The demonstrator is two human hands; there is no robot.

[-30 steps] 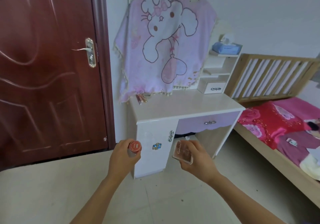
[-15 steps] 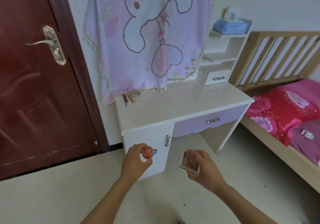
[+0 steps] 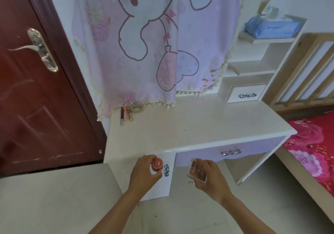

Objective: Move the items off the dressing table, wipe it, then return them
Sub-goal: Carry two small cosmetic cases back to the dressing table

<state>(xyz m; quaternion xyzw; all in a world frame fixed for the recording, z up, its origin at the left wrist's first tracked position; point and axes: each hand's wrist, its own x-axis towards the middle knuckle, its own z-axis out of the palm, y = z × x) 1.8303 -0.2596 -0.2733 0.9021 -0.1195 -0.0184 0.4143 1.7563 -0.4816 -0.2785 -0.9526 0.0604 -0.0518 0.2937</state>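
Note:
The white dressing table [image 3: 189,125] stands against the wall, its top mostly bare. A few thin cosmetic sticks [image 3: 125,115] and a small ring-shaped item [image 3: 136,109] lie at its back left corner, under the hem of a pink cartoon cloth [image 3: 150,40]. My left hand [image 3: 144,174] grips a small round jar with a red lid [image 3: 156,164] just in front of the table's front edge. My right hand [image 3: 207,176] holds a flat reddish rectangular case [image 3: 196,170] below the purple drawer [image 3: 229,152].
A dark red door [image 3: 32,92] is at the left. White shelves [image 3: 260,67] at the table's right hold a blue tissue pack [image 3: 271,27] and a small drawer [image 3: 245,94]. A wooden cot rail [image 3: 310,74] and a bed with red bedding [image 3: 312,150] lie right.
The view has come closer to the dressing table and tilted down. Both hands, still holding the jar and the case, now sit nearer the table's front edge.

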